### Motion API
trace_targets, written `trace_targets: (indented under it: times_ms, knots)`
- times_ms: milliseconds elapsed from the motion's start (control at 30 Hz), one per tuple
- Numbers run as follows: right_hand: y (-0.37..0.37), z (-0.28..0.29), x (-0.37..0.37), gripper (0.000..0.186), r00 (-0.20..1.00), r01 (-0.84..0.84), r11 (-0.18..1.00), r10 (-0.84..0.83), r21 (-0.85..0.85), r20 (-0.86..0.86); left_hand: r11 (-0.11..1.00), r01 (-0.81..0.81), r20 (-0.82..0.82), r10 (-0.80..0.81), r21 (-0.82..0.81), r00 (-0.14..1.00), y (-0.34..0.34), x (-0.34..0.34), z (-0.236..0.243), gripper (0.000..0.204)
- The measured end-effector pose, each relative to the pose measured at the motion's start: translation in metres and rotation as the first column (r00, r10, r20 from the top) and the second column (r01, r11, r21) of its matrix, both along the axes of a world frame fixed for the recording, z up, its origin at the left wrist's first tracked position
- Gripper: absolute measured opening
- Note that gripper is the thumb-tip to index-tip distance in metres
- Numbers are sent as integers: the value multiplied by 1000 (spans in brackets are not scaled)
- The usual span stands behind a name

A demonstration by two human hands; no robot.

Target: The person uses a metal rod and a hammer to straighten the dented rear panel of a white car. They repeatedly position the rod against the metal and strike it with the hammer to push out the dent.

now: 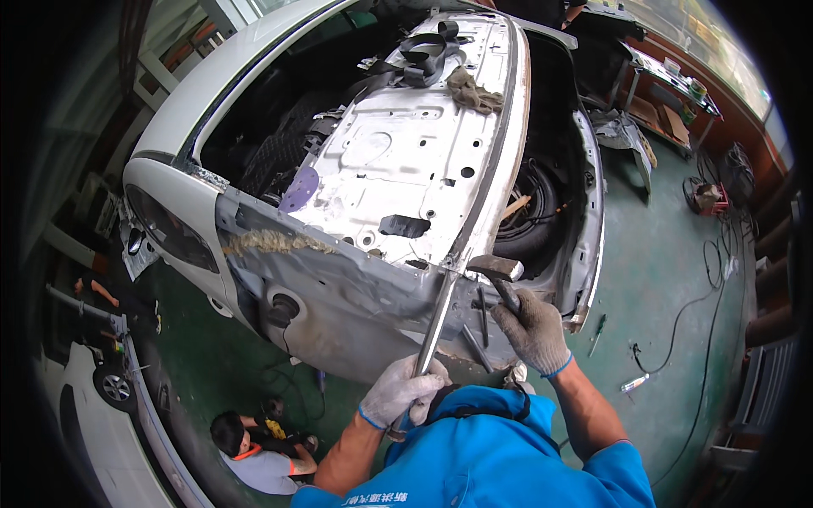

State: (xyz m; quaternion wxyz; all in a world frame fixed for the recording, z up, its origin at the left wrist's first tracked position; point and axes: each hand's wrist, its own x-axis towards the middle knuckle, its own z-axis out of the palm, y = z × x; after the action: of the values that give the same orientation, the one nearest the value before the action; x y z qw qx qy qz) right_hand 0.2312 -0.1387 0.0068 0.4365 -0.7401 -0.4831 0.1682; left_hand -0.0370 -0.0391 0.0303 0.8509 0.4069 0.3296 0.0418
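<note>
Steel bar (436, 323), grasped by the left fingers (422, 385), is best steadied at the car body (381, 182) edge, so the hammer (500, 269) clenched in the right fingers (511, 325) lands squarely.

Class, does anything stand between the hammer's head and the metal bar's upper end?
Nothing visible does. The hammer in the right hand has its head just right of the metal bar in the left hand; whether they touch is unclear.

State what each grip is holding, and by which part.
The left grip holds a metal bar toward its lower end; the right grip holds a hammer by its handle, below the head.
</note>
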Motion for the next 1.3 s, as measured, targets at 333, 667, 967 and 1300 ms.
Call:
trace_targets:
  times_ms: [333,667,967,1300]
  knots:
    - [6,0,-9,20,992,28,1000,-27,-2,124,1000,-23,-8,23,15,1000,-3,-2,2,15]
    - [-9,-16,-6,27,997,7,999,-3,49,-75,997,26,-39,-23,68,999,-4,0,0,17]
    - [-14,-16,-2,25,972,98,995,-91,21,-217,998,0,9,-1,63,1000,-2,10,-8,19]
    - [12,6,-5,25,998,-26,1000,26,-16,51,987,52,7,-53,153,999,20,11,-9,18]
